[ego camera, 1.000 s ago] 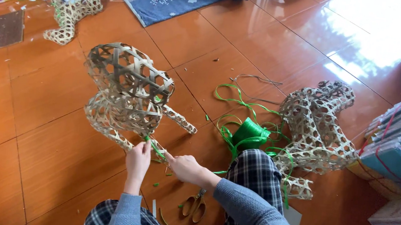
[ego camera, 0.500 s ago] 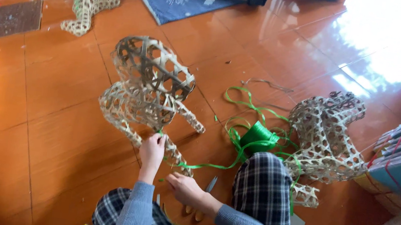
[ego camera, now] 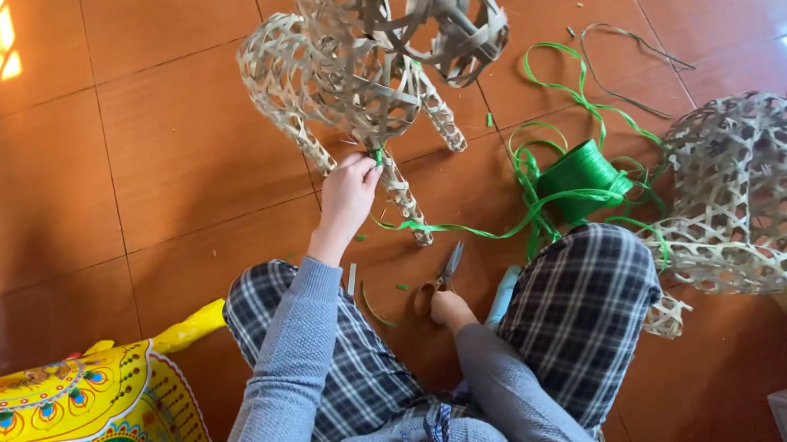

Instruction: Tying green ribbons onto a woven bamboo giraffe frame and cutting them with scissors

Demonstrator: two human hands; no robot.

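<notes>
Near the frame's centre, left hand pinches green ribbon against the woven bamboo frame; right hand closes on scissors. Loosening the pinch could undo the tie.

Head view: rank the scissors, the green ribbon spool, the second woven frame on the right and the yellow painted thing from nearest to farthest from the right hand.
1. Scissors: touching the right hand, on the floor between the knees.
2. Green ribbon spool: beyond the right knee.
3. Yellow painted thing at lower left and second woven frame at far right: too close to call.
</notes>
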